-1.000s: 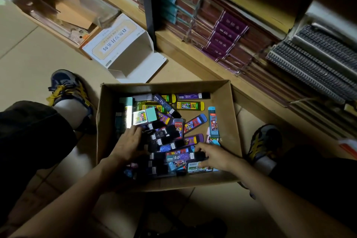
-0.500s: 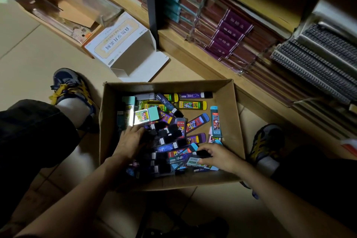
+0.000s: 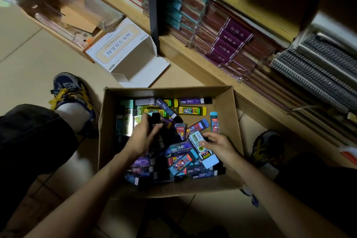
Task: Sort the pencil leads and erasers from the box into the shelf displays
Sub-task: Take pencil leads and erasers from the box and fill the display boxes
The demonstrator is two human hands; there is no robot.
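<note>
The left hand [image 3: 143, 137] is clamped round a small bundle of slim black plastic cases [image 3: 155, 119]. Its fingers curl over them and hold them just above the heap in the left half of the open brown cardboard box [image 3: 108, 127]. The right hand [image 3: 219, 146] pinches a flat pale blue packet [image 3: 195, 140] with a green-and-white label, thumb on its top face and fingers curled at its far edge. The packet sits tilted over the heap in the right half of the box.

The other lead cases and erasers lie loose inside the box in a criss-crossed jumble. Dark purple and blue cases [image 3: 179, 164] are piled against the near wall. A yellow lead case [image 3: 191, 110] and a purple-labelled lead case [image 3: 195, 101] lie flat along the far wall. A slim light blue case [image 3: 213, 121] lies close to the right wall.

Beyond the box's far left corner a white carton [image 3: 123, 52] with gold-framed lettering lies on the floor, its end flap open. Beyond the far right corner runs a wooden shelf [image 3: 202, 67] stacked with dark red packs banded in purple [image 3: 229, 42] and teal-edged packs [image 3: 173, 6]. A blue shoe with yellow laces [image 3: 67, 91] stands left of the box, and a grey-and-yellow shoe [image 3: 268, 149] stands to its right. Both forearms reach in over the near wall.
</note>
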